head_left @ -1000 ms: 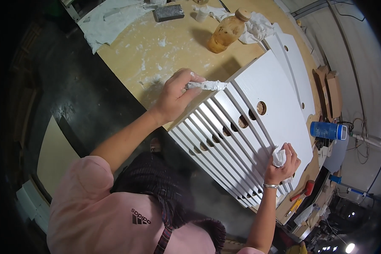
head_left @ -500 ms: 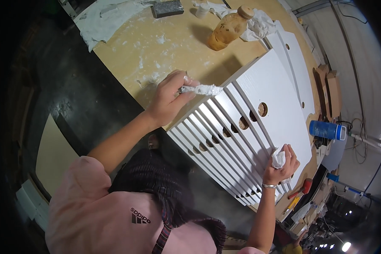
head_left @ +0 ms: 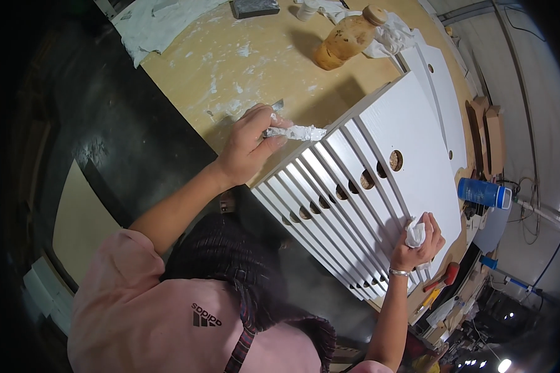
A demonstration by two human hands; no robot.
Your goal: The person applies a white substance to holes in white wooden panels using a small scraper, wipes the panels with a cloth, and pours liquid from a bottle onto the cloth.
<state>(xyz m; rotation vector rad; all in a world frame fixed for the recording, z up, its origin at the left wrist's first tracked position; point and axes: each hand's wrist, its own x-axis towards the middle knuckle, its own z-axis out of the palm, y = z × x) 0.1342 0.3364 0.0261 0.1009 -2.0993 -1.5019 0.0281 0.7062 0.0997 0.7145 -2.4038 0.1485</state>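
Note:
White panels (head_left: 389, 115) with round holes stand in a row, edges up, on the workbench. My left hand (head_left: 249, 140) is closed around a scraper (head_left: 305, 133) thickly coated with white paste, held beside the top panel's near left corner. A small grey metal blade (head_left: 277, 105) shows above those fingers; whether it belongs to the same tool, I cannot tell. My right hand (head_left: 424, 242) rests at the panels' right end, its fingers wrapped round a crumpled white cloth (head_left: 415, 232).
The wooden workbench (head_left: 186, 87) is spotted with white paste. On it are a brownish jar (head_left: 348, 40), a dark grey block (head_left: 255, 7) and a white rag (head_left: 392, 36). Farther right are a blue bottle (head_left: 482, 193) and a red-handled tool (head_left: 443, 277).
The panels and bench have shifted slightly right in view. Both hands keep their holds; the right hand has moved slightly right with the cloth, and a grey blade now shows above the left fingers.

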